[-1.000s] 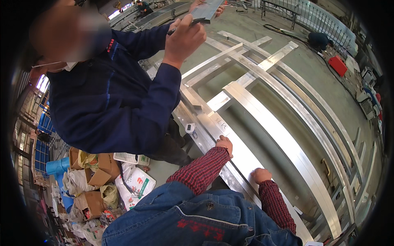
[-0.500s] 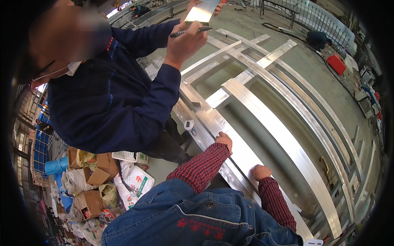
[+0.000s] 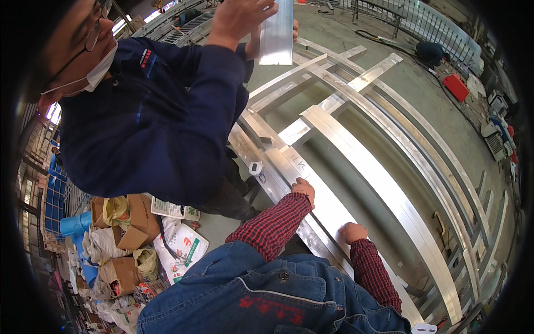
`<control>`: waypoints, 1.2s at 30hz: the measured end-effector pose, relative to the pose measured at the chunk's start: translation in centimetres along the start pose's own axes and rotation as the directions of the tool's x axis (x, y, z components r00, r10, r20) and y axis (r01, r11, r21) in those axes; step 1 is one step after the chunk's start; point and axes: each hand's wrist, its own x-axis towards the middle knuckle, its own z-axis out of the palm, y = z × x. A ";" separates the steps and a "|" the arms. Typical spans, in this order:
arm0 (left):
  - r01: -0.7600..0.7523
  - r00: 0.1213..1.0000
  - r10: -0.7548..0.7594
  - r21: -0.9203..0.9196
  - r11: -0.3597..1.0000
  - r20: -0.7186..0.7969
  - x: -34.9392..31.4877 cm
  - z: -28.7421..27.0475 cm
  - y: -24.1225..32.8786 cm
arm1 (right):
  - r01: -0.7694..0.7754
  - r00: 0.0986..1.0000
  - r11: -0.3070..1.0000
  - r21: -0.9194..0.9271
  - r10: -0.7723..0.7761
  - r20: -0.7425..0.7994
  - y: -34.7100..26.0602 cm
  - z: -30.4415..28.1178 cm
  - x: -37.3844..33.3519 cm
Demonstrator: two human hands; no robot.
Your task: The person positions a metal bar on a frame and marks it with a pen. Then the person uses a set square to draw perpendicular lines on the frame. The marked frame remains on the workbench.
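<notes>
My left hand (image 3: 303,191) is closed, its fingers curled at the edge of a long, flat silver metal profile (image 3: 328,203). Farther down the same profile rests my right hand (image 3: 354,232), also closed, with its fingers folded against the metal. Dark handwritten marks show on the profile beyond my left hand. At the left a co-worker in a dark blue jacket (image 3: 150,128) holds up a short piece of silver metal profile (image 3: 276,36). A small white object (image 3: 255,168), perhaps a tape measure, lies left of my profile.
A second long profile (image 3: 384,195) lies to my right, over a frame of crossed metal bars (image 3: 356,89). Cardboard boxes (image 3: 136,222), bags and a white plastic basket (image 3: 167,209) stand at the lower left. A red box (image 3: 456,88) sits on the floor at the far right.
The co-worker has raised the head and turned the short profile upright, moving the near hand up and left. The black pen seen in that hand is out of sight. My hands have not moved.
</notes>
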 end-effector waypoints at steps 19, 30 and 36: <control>-0.002 1.000 0.001 0.038 0.999 0.014 0.8 0.5 0.1 | 0.015 0.999 0.998 -0.057 -0.018 -0.049 0.1 0.2 0.0; 0.006 1.000 -0.006 0.033 0.999 0.009 1.2 0.9 0.2 | 0.010 0.999 0.998 -0.058 -0.013 -0.042 -0.3 -0.4 -0.5; 0.017 1.000 -0.017 -0.007 1.000 0.013 0.6 0.3 0.1 | 0.012 0.999 0.998 -0.060 -0.015 -0.052 -0.3 -0.2 -0.3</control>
